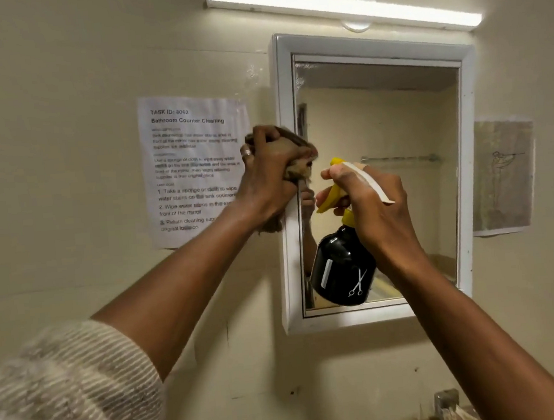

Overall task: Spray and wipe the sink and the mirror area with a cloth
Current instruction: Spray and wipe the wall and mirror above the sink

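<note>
A white-framed mirror [394, 117] hangs on the cream wall. My left hand [266, 174] grips a bunched brown cloth [299, 156] and presses it against the mirror's left frame edge, about halfway up. My right hand [371, 202] holds a black spray bottle [341, 267] with a yellow trigger head in front of the lower left part of the glass, nozzle pointing left toward the cloth. A white scissors mark shows on the bottle. The sink is out of view.
A printed task sheet [196, 169] is taped to the wall left of the mirror. Another paper with a sketch [501, 175] hangs to the right. A lit tube light [342, 5] runs above. A metal fitting [446, 402] pokes up at the bottom right.
</note>
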{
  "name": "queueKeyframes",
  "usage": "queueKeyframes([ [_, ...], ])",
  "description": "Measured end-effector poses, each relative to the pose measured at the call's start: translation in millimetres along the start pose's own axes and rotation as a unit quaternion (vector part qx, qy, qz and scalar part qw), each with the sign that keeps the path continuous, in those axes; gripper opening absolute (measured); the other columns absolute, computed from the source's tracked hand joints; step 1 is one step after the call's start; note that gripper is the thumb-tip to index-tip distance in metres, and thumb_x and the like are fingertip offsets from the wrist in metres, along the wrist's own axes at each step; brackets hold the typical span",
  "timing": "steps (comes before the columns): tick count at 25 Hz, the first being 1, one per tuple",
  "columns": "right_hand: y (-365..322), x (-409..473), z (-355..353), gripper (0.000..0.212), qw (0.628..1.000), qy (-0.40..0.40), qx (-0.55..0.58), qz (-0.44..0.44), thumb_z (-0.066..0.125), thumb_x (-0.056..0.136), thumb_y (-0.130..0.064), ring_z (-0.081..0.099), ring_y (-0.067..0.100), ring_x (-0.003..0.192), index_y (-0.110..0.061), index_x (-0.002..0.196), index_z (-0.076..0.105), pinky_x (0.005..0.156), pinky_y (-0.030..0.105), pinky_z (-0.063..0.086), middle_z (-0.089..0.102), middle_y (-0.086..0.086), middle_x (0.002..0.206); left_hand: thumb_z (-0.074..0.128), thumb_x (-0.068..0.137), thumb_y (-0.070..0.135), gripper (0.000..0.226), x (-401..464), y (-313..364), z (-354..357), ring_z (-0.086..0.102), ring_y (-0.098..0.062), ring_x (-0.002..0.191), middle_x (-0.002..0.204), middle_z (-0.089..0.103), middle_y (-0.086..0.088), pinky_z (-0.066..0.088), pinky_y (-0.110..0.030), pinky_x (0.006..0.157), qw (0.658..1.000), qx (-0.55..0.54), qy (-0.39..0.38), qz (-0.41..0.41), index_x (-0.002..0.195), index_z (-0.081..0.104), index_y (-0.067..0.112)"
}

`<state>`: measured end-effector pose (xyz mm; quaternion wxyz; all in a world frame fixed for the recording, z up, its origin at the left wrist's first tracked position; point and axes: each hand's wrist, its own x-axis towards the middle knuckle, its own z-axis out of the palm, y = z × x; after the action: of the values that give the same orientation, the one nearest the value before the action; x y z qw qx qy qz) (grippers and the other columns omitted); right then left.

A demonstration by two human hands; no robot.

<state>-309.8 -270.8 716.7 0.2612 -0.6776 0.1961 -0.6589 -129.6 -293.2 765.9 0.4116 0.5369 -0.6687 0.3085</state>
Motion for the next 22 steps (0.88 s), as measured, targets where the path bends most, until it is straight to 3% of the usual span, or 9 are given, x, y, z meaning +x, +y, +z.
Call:
queueKeyframes([
  [2,0.5,0.2,-0.9,0.033,1.0,0.005,-0.002,0.015,0.053,0.102,-0.033,0.076,0.014,0.077,-0.017,0.092,0.079,0.071,0.029,0.059,0.081,0.006,0.08,0.041,0.075,0.045,0.058,-28.4,0.3,13.5,0.031,-0.024,0.131,0.133,0.052,-0.004,0.03,-0.038,0.103,1.0,0.004,-0.008,-0.002,0.128,0.061,0.032],
  [4,2.0,-1.5,-1.2,0.03,1.0,0.007,-0.008,0.023,0.053,0.102,-0.032,0.077,0.015,0.079,-0.024,0.087,0.078,0.068,0.025,0.058,0.081,0.005,0.081,0.038,0.08,0.047,0.056,-55.8,3.9,24.6,0.032,-0.022,0.129,0.127,0.062,0.004,0.03,-0.043,0.103,1.0,0.015,-0.008,0.017,0.129,0.062,0.031],
  [7,3.1,-8.6,-3.0,0.029,0.999,0.012,0.001,0.04,0.054,0.102,-0.03,0.076,0.005,0.073,-0.021,0.09,0.078,0.061,0.014,0.054,0.08,0.001,0.081,0.06,0.084,0.025,0.043,-95.1,6.4,40.7,0.033,-0.023,0.128,0.122,0.065,0.005,0.032,-0.052,0.103,1.0,-0.008,-0.002,0.021,0.127,0.064,0.026],
  [10,4.0,-18.6,-6.6,0.029,0.999,0.006,0.003,0.053,0.053,0.103,-0.027,0.074,0.0,0.068,-0.017,0.093,0.077,0.057,0.007,0.05,0.079,0.001,0.079,0.066,0.079,0.011,0.047,-131.4,4.4,60.0,0.031,-0.023,0.131,0.122,0.053,0.002,0.028,-0.046,0.108,0.999,-0.03,-0.021,-0.018,0.122,0.067,0.028],
  [14,9.0,-30.3,-11.7,0.031,0.999,-0.002,-0.012,0.051,0.054,0.102,-0.03,0.077,0.014,0.075,-0.016,0.089,0.078,0.064,0.021,0.055,0.08,0.005,0.078,0.046,0.076,0.022,0.042,-174.0,9.0,77.6,0.037,-0.024,0.122,0.107,0.053,0.014,0.031,-0.045,0.099,0.996,-0.076,-0.025,-0.04,0.109,0.07,0.031],
  [16,13.7,-35.4,-15.2,0.032,0.998,-0.006,-0.023,0.061,0.054,0.102,-0.031,0.075,0.014,0.074,-0.014,0.092,0.079,0.066,0.026,0.054,0.08,0.006,0.079,0.049,0.075,0.021,0.042,-195.8,6.8,90.8,0.038,-0.023,0.121,0.111,0.054,0.012,0.033,-0.045,0.099,0.994,-0.09,-0.032,-0.056,0.11,0.07,0.035],
  [18,17.1,-40.1,-19.7,0.031,0.997,-0.004,-0.027,0.072,0.054,0.102,-0.032,0.075,0.015,0.073,-0.015,0.092,0.079,0.066,0.029,0.055,0.08,0.006,0.079,0.054,0.077,0.025,0.046,-218.2,3.4,107.9,0.037,-0.022,0.124,0.123,0.051,0.004,0.037,-0.041,0.103,0.992,-0.084,-0.045,-0.081,0.118,0.066,0.04],
  [20,19.0,-45.7,-23.9,0.031,0.997,-0.005,-0.032,0.075,0.055,0.101,-0.032,0.075,0.015,0.073,-0.018,0.089,0.079,0.066,0.031,0.058,0.08,0.004,0.077,0.06,0.078,0.023,0.051,-235.3,3.5,120.1,0.036,-0.021,0.125,0.132,0.041,-0.003,0.039,-0.027,0.104,0.983,-0.106,-0.042,-0.144,0.124,0.063,0.045],
  [22,19.7,-50.3,-26.5,0.031,0.996,-0.006,-0.038,0.077,0.055,0.102,-0.031,0.075,0.015,0.072,-0.018,0.086,0.078,0.066,0.03,0.057,0.08,0.004,0.076,0.07,0.078,0.016,0.053,-247.5,4.2,127.4,0.037,-0.017,0.122,0.134,0.035,-0.003,0.032,-0.014,0.103,0.971,-0.147,-0.041,-0.183,0.122,0.065,0.047],
])
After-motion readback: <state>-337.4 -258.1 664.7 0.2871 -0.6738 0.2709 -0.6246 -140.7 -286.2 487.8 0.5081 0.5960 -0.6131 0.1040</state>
